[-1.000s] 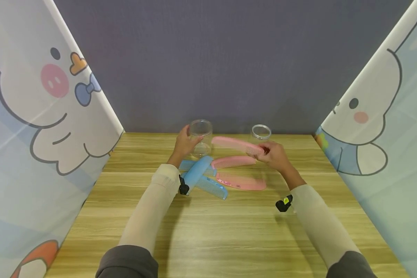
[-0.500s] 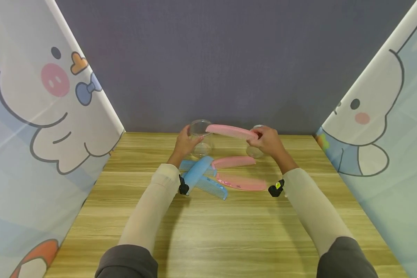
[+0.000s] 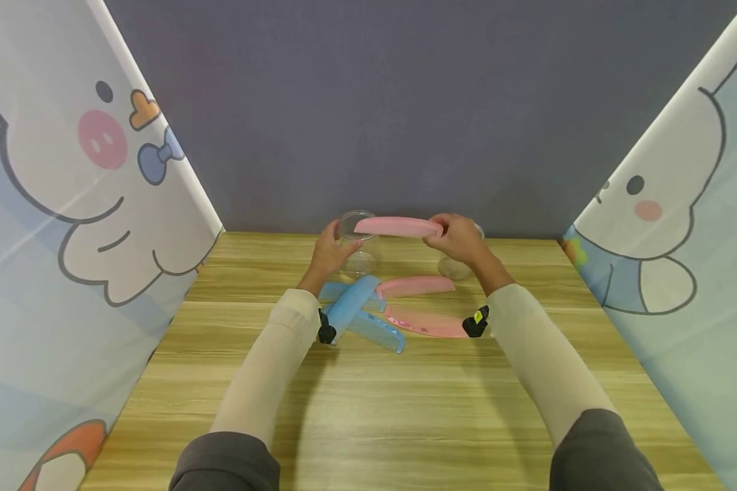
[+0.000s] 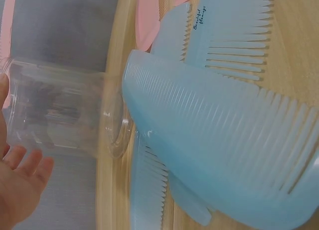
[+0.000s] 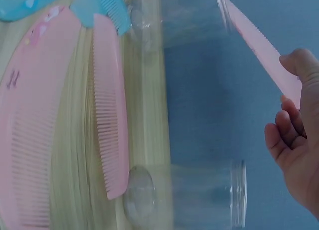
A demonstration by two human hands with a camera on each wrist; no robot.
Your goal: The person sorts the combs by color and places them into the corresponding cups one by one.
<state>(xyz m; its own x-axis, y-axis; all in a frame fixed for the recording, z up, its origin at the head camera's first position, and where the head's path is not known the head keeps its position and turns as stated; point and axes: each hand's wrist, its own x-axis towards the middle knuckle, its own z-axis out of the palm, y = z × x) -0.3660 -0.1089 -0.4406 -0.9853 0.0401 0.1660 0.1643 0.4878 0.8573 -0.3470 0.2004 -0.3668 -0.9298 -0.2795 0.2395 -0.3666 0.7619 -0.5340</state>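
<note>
My right hand (image 3: 457, 240) pinches one end of a pink comb (image 3: 399, 226), teeth side down. The comb's far end overlaps the mouth of a clear jar (image 3: 361, 263) in the head view. My left hand (image 3: 329, 254) holds that upright jar by its side, thumb in front. In the right wrist view, thumb and fingertips meet on the pink comb (image 5: 266, 56). A second clear jar (image 5: 204, 195) stands lidless below my right hand, partly hidden by it in the head view.
Two more pink combs (image 3: 416, 286) lie on the wooden table (image 3: 368, 409) in front of the jars. Three blue combs (image 3: 353, 303) lie crossed over one another near my left wrist. A grey wall (image 3: 368, 123) rises behind the jars, and cartoon-printed panels (image 3: 43, 286) flank the table.
My right hand has carried the pink comb up and to the left, from beside the right jar to the left jar's mouth. My left hand stays on its jar.
</note>
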